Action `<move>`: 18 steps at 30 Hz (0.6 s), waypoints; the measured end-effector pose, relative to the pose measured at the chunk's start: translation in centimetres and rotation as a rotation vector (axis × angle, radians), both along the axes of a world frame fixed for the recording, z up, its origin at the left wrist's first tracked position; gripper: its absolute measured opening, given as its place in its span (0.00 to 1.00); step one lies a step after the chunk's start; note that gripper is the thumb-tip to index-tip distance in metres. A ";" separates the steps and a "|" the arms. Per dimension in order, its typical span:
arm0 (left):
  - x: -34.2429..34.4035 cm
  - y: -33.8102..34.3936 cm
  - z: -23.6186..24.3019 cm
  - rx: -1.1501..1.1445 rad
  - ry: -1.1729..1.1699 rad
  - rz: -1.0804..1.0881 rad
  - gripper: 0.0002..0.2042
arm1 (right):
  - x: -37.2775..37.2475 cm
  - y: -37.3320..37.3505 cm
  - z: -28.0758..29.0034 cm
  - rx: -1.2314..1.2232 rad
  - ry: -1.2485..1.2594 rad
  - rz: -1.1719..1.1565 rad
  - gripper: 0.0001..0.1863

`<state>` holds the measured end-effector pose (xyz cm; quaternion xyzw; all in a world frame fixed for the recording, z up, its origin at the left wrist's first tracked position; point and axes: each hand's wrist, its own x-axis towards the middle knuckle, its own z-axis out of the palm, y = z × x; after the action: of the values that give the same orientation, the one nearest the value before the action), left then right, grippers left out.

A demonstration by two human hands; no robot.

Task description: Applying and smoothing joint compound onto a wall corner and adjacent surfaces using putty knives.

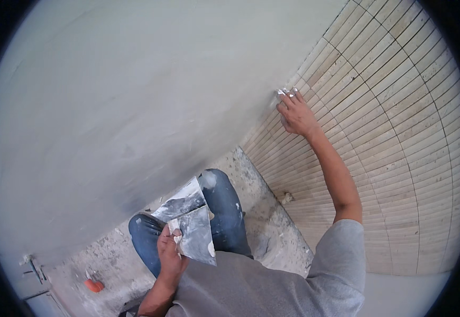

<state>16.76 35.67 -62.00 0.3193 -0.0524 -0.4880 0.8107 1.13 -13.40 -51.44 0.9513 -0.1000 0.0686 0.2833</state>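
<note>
My left hand (171, 252) is closed around the handle end of a wide metal putty knife (195, 238) above my lap. A second flat metal blade (182, 201) lies against it, also smeared with white and grey paste; its handle is hidden. My right hand (297, 113) reaches up to the corner where a smooth grey plastered wall (150, 79) meets a wall of narrow beige tiles (378, 100). Its fingers are stretched out and slightly apart, their tips coated in white paste and touching the seam. I make out no tool in it.
Below me the dusty floor (269, 222) is spattered with white. An orange piece, perhaps a pipe fitting (93, 285), lies at the lower left, near a small pipe fixture (31, 262) by the wall. A small fitting (287, 197) sticks out of the tiles low down.
</note>
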 end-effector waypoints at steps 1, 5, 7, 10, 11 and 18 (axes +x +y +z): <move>-0.1 -0.1 0.1 0.008 -0.001 0.020 0.16 | 0.0 -0.1 0.0 -0.001 0.000 0.002 0.21; -0.4 -0.5 1.0 0.047 0.000 0.039 0.16 | -0.7 -0.7 -0.9 0.168 0.130 -0.043 0.16; -0.3 -0.4 0.7 0.042 -0.002 0.039 0.16 | -0.4 -0.4 -1.2 0.247 0.218 -0.059 0.14; -0.3 -0.4 0.6 0.036 0.007 0.040 0.16 | -0.5 -0.2 -0.7 0.297 0.333 -0.035 0.12; -0.3 -0.5 0.6 0.036 0.016 0.043 0.16 | -0.6 -0.7 0.0 0.193 0.194 0.065 0.12; -0.3 -0.4 0.3 0.044 0.013 0.035 0.16 | 0.4 -1.0 2.3 0.096 0.140 0.047 0.11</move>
<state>16.42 35.29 -61.66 0.3348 -0.0309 -0.4767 0.8122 1.49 -14.43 -49.10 0.9683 -0.0610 0.0037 0.2422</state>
